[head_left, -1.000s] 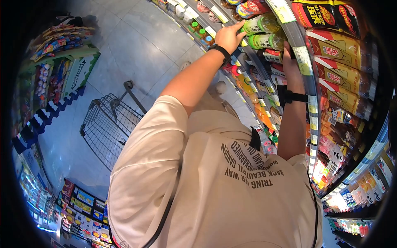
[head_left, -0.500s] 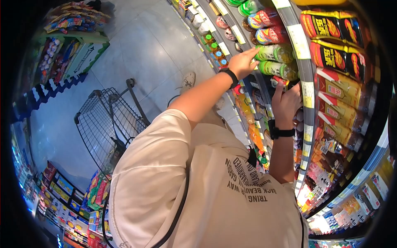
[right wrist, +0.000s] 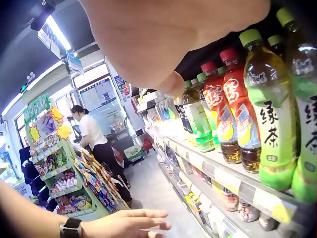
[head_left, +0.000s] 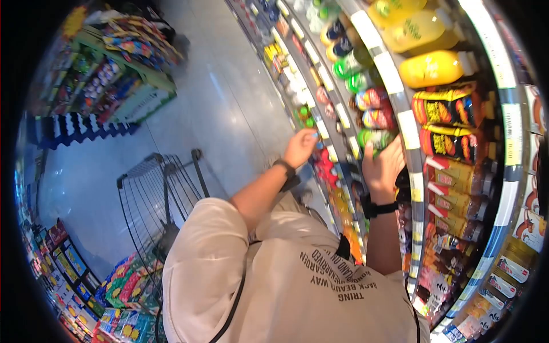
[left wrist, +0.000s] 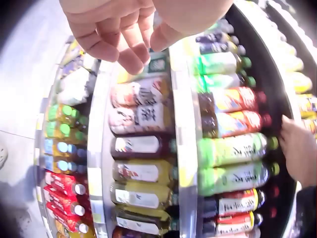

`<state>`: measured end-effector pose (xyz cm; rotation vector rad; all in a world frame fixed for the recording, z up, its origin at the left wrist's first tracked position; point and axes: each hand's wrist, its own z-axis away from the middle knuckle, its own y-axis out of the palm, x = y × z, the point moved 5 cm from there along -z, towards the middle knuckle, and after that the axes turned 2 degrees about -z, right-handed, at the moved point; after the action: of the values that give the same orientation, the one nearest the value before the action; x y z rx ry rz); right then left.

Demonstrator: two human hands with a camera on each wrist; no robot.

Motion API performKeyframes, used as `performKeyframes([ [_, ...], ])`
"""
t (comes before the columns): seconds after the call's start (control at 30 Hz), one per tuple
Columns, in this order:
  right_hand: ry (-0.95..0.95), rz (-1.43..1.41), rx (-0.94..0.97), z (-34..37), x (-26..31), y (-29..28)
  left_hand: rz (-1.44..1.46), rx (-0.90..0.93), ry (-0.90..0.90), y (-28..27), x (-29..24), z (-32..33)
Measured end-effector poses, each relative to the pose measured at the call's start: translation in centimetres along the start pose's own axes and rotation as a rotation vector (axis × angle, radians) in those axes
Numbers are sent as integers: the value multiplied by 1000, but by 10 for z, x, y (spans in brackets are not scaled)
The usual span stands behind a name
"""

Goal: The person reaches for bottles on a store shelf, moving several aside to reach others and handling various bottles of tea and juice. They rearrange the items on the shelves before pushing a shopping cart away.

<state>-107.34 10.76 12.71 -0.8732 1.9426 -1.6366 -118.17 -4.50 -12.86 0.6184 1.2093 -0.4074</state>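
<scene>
Green-labelled tea bottles [head_left: 374, 138] lie beside my right hand [head_left: 384, 167] in the head view; its fingers are extended and no bottle is gripped. In the left wrist view that hand [left wrist: 299, 152] is near the green caps of two tea bottles [left wrist: 237, 148]; contact cannot be told. The right wrist view has the hand [right wrist: 173, 39] above, with upright tea bottles [right wrist: 270, 114] to its right. My left hand [head_left: 300, 147] hovers outside the shelf edge, holding nothing. Its fingers [left wrist: 131, 57] hang loosely bent in the left wrist view and look outstretched in the right wrist view.
Shelves of red-labelled bottles [right wrist: 240, 109] and other drinks run alongside. A wire cart [head_left: 166, 194] stands on the left. Beyond it is a green snack stand [head_left: 137, 94]. A person in a white top [right wrist: 91, 130] stands farther down the aisle.
My left hand has come away from the tea bottles, out past the shelf edge. The right hand has moved up beside them. In the head view the shelves have shifted downward.
</scene>
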Motion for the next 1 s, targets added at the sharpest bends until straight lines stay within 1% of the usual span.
performKeyframes([
  [0.07, -5, -33, -24, 0, 3, -5, 53, -135, -65, -61, 25, 4],
  [0.1, 44, -106, 49, 1, 0, -4, -7, -203, -98, -95, 34, 7],
  [0.13, 6, -120, 37, 3, 4, -10, -68, -273, -137, -127, 40, 14],
  [0.2, -62, -157, 5, 6, 14, -19, -105, -430, -141, -179, 38, 29],
  [0.3, -161, -227, -25, 19, 27, -28, -177, -548, -206, -233, 24, 61],
  [0.33, -206, -257, -43, 20, 31, -32, -201, -584, -218, -245, 21, 72],
  [0.4, -256, -328, -15, 25, 36, -36, -254, -666, -241, -265, 20, 100],
  [0.5, -376, -363, 28, 35, 46, -31, -238, -745, -231, -283, 24, 134],
  [0.6, -441, -576, 236, 41, 59, -21, -207, -842, -190, -286, 15, 166],
  [0.63, -488, -586, 178, 41, 65, -29, -201, -872, -230, -289, 10, 173],
  [0.7, -558, -639, 221, 40, 74, -37, -179, -930, -322, -291, 2, 192],
  [0.73, -598, -665, 227, 31, 83, -41, -193, -931, -344, -299, 3, 193],
  [0.77, -627, -704, 159, 25, 90, -51, -206, -932, -358, -312, 8, 193],
  [0.87, -656, -698, 167, 0, 109, -49, -222, -954, -431, -353, 20, 177],
  [1.0, -572, -694, 257, -43, 150, -22, -278, -896, -557, -401, 12, 107],
])
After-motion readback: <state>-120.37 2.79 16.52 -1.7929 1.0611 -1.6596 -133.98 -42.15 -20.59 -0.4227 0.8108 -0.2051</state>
